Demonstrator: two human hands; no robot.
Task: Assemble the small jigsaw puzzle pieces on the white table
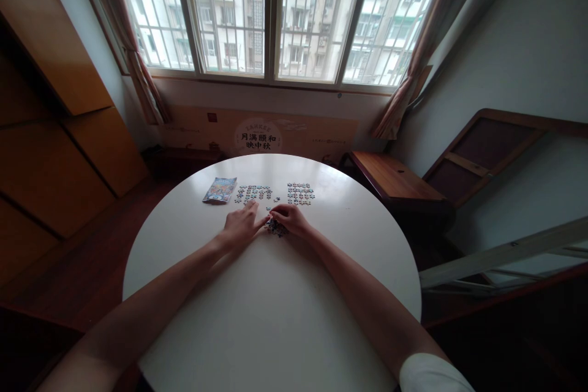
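Observation:
Small jigsaw puzzle pieces [278,230] lie in a dark loose heap on the white round table [275,306]. My left hand [242,222] rests at the heap's left, its fingers stretched forward and apart, the thumb reaching the heap's edge. At the heap's upper right is my right hand [290,219], its thumb and fingers pinched together; anything between the fingertips is too small to make out. Beyond my hands, puzzle pieces are spread in rows in a left group [255,193] and a right group [301,193]. A few single pieces lie between these groups.
A colourful printed packet [220,190] lies left of the rows. A wooden bench [397,177] stands beyond the table's right edge, with a wooden-framed panel [487,147] behind it. Barred windows [271,18] and a printed banner [257,131] are ahead; wooden cabinets [87,159] stand left.

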